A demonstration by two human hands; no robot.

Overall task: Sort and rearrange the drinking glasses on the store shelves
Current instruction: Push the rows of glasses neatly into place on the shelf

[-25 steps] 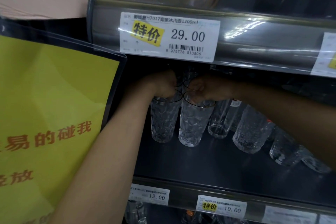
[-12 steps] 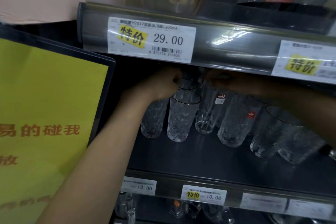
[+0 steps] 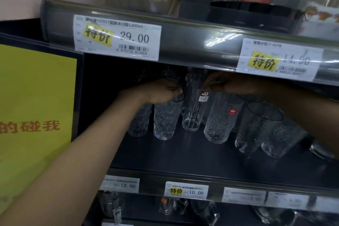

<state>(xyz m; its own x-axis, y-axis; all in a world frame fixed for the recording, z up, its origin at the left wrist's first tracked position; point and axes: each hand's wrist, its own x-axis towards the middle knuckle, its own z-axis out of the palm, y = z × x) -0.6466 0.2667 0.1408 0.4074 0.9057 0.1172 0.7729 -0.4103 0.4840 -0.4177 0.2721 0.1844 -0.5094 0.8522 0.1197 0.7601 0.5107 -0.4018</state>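
Several textured tumblers (image 3: 166,121) (clear glass)

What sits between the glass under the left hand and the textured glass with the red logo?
In the head view, a smooth clear glass with a red-and-white label, under the right hand.

Dark shelf (image 3: 183,156) – clear drinking glasses (image 3: 217,119) upright in row on it, mostly textured.
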